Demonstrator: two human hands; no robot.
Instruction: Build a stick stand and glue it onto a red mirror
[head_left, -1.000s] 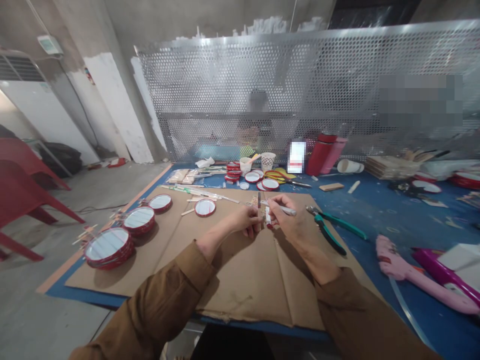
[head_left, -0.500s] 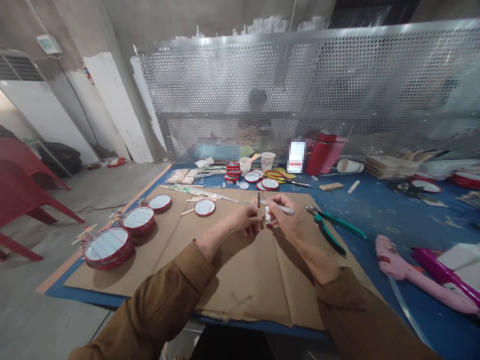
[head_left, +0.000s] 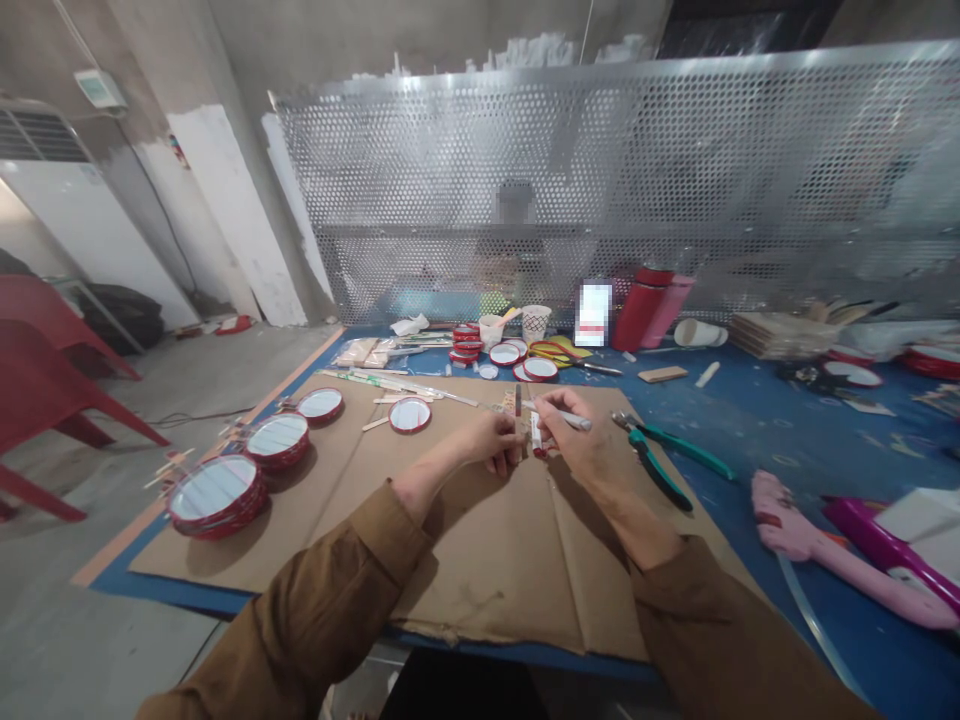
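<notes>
Over the cardboard sheet (head_left: 480, 560), my left hand (head_left: 493, 440) is closed, its fingertips at a short narrow stick (head_left: 517, 402) that stands up dark and thin. Small pale pieces beside the stick are too small to name. My right hand (head_left: 564, 425) grips a slim white pen (head_left: 576, 421) like a writing tool, its tip pointing left toward the stick. Below that tip, by the right fingers, is a small white piece with a red end (head_left: 536, 438); whether the hand holds it is unclear. The two hands are close but apart.
Left on the cardboard are red-rimmed round drum-like pieces (head_left: 214, 490) and a white disc (head_left: 409, 415). Green-handled pliers (head_left: 660, 465), a pink glue gun (head_left: 847, 565) and a wooden block (head_left: 662, 374) lie right. Cups (head_left: 535, 322), scissors and a red bottle (head_left: 642, 308) line the back.
</notes>
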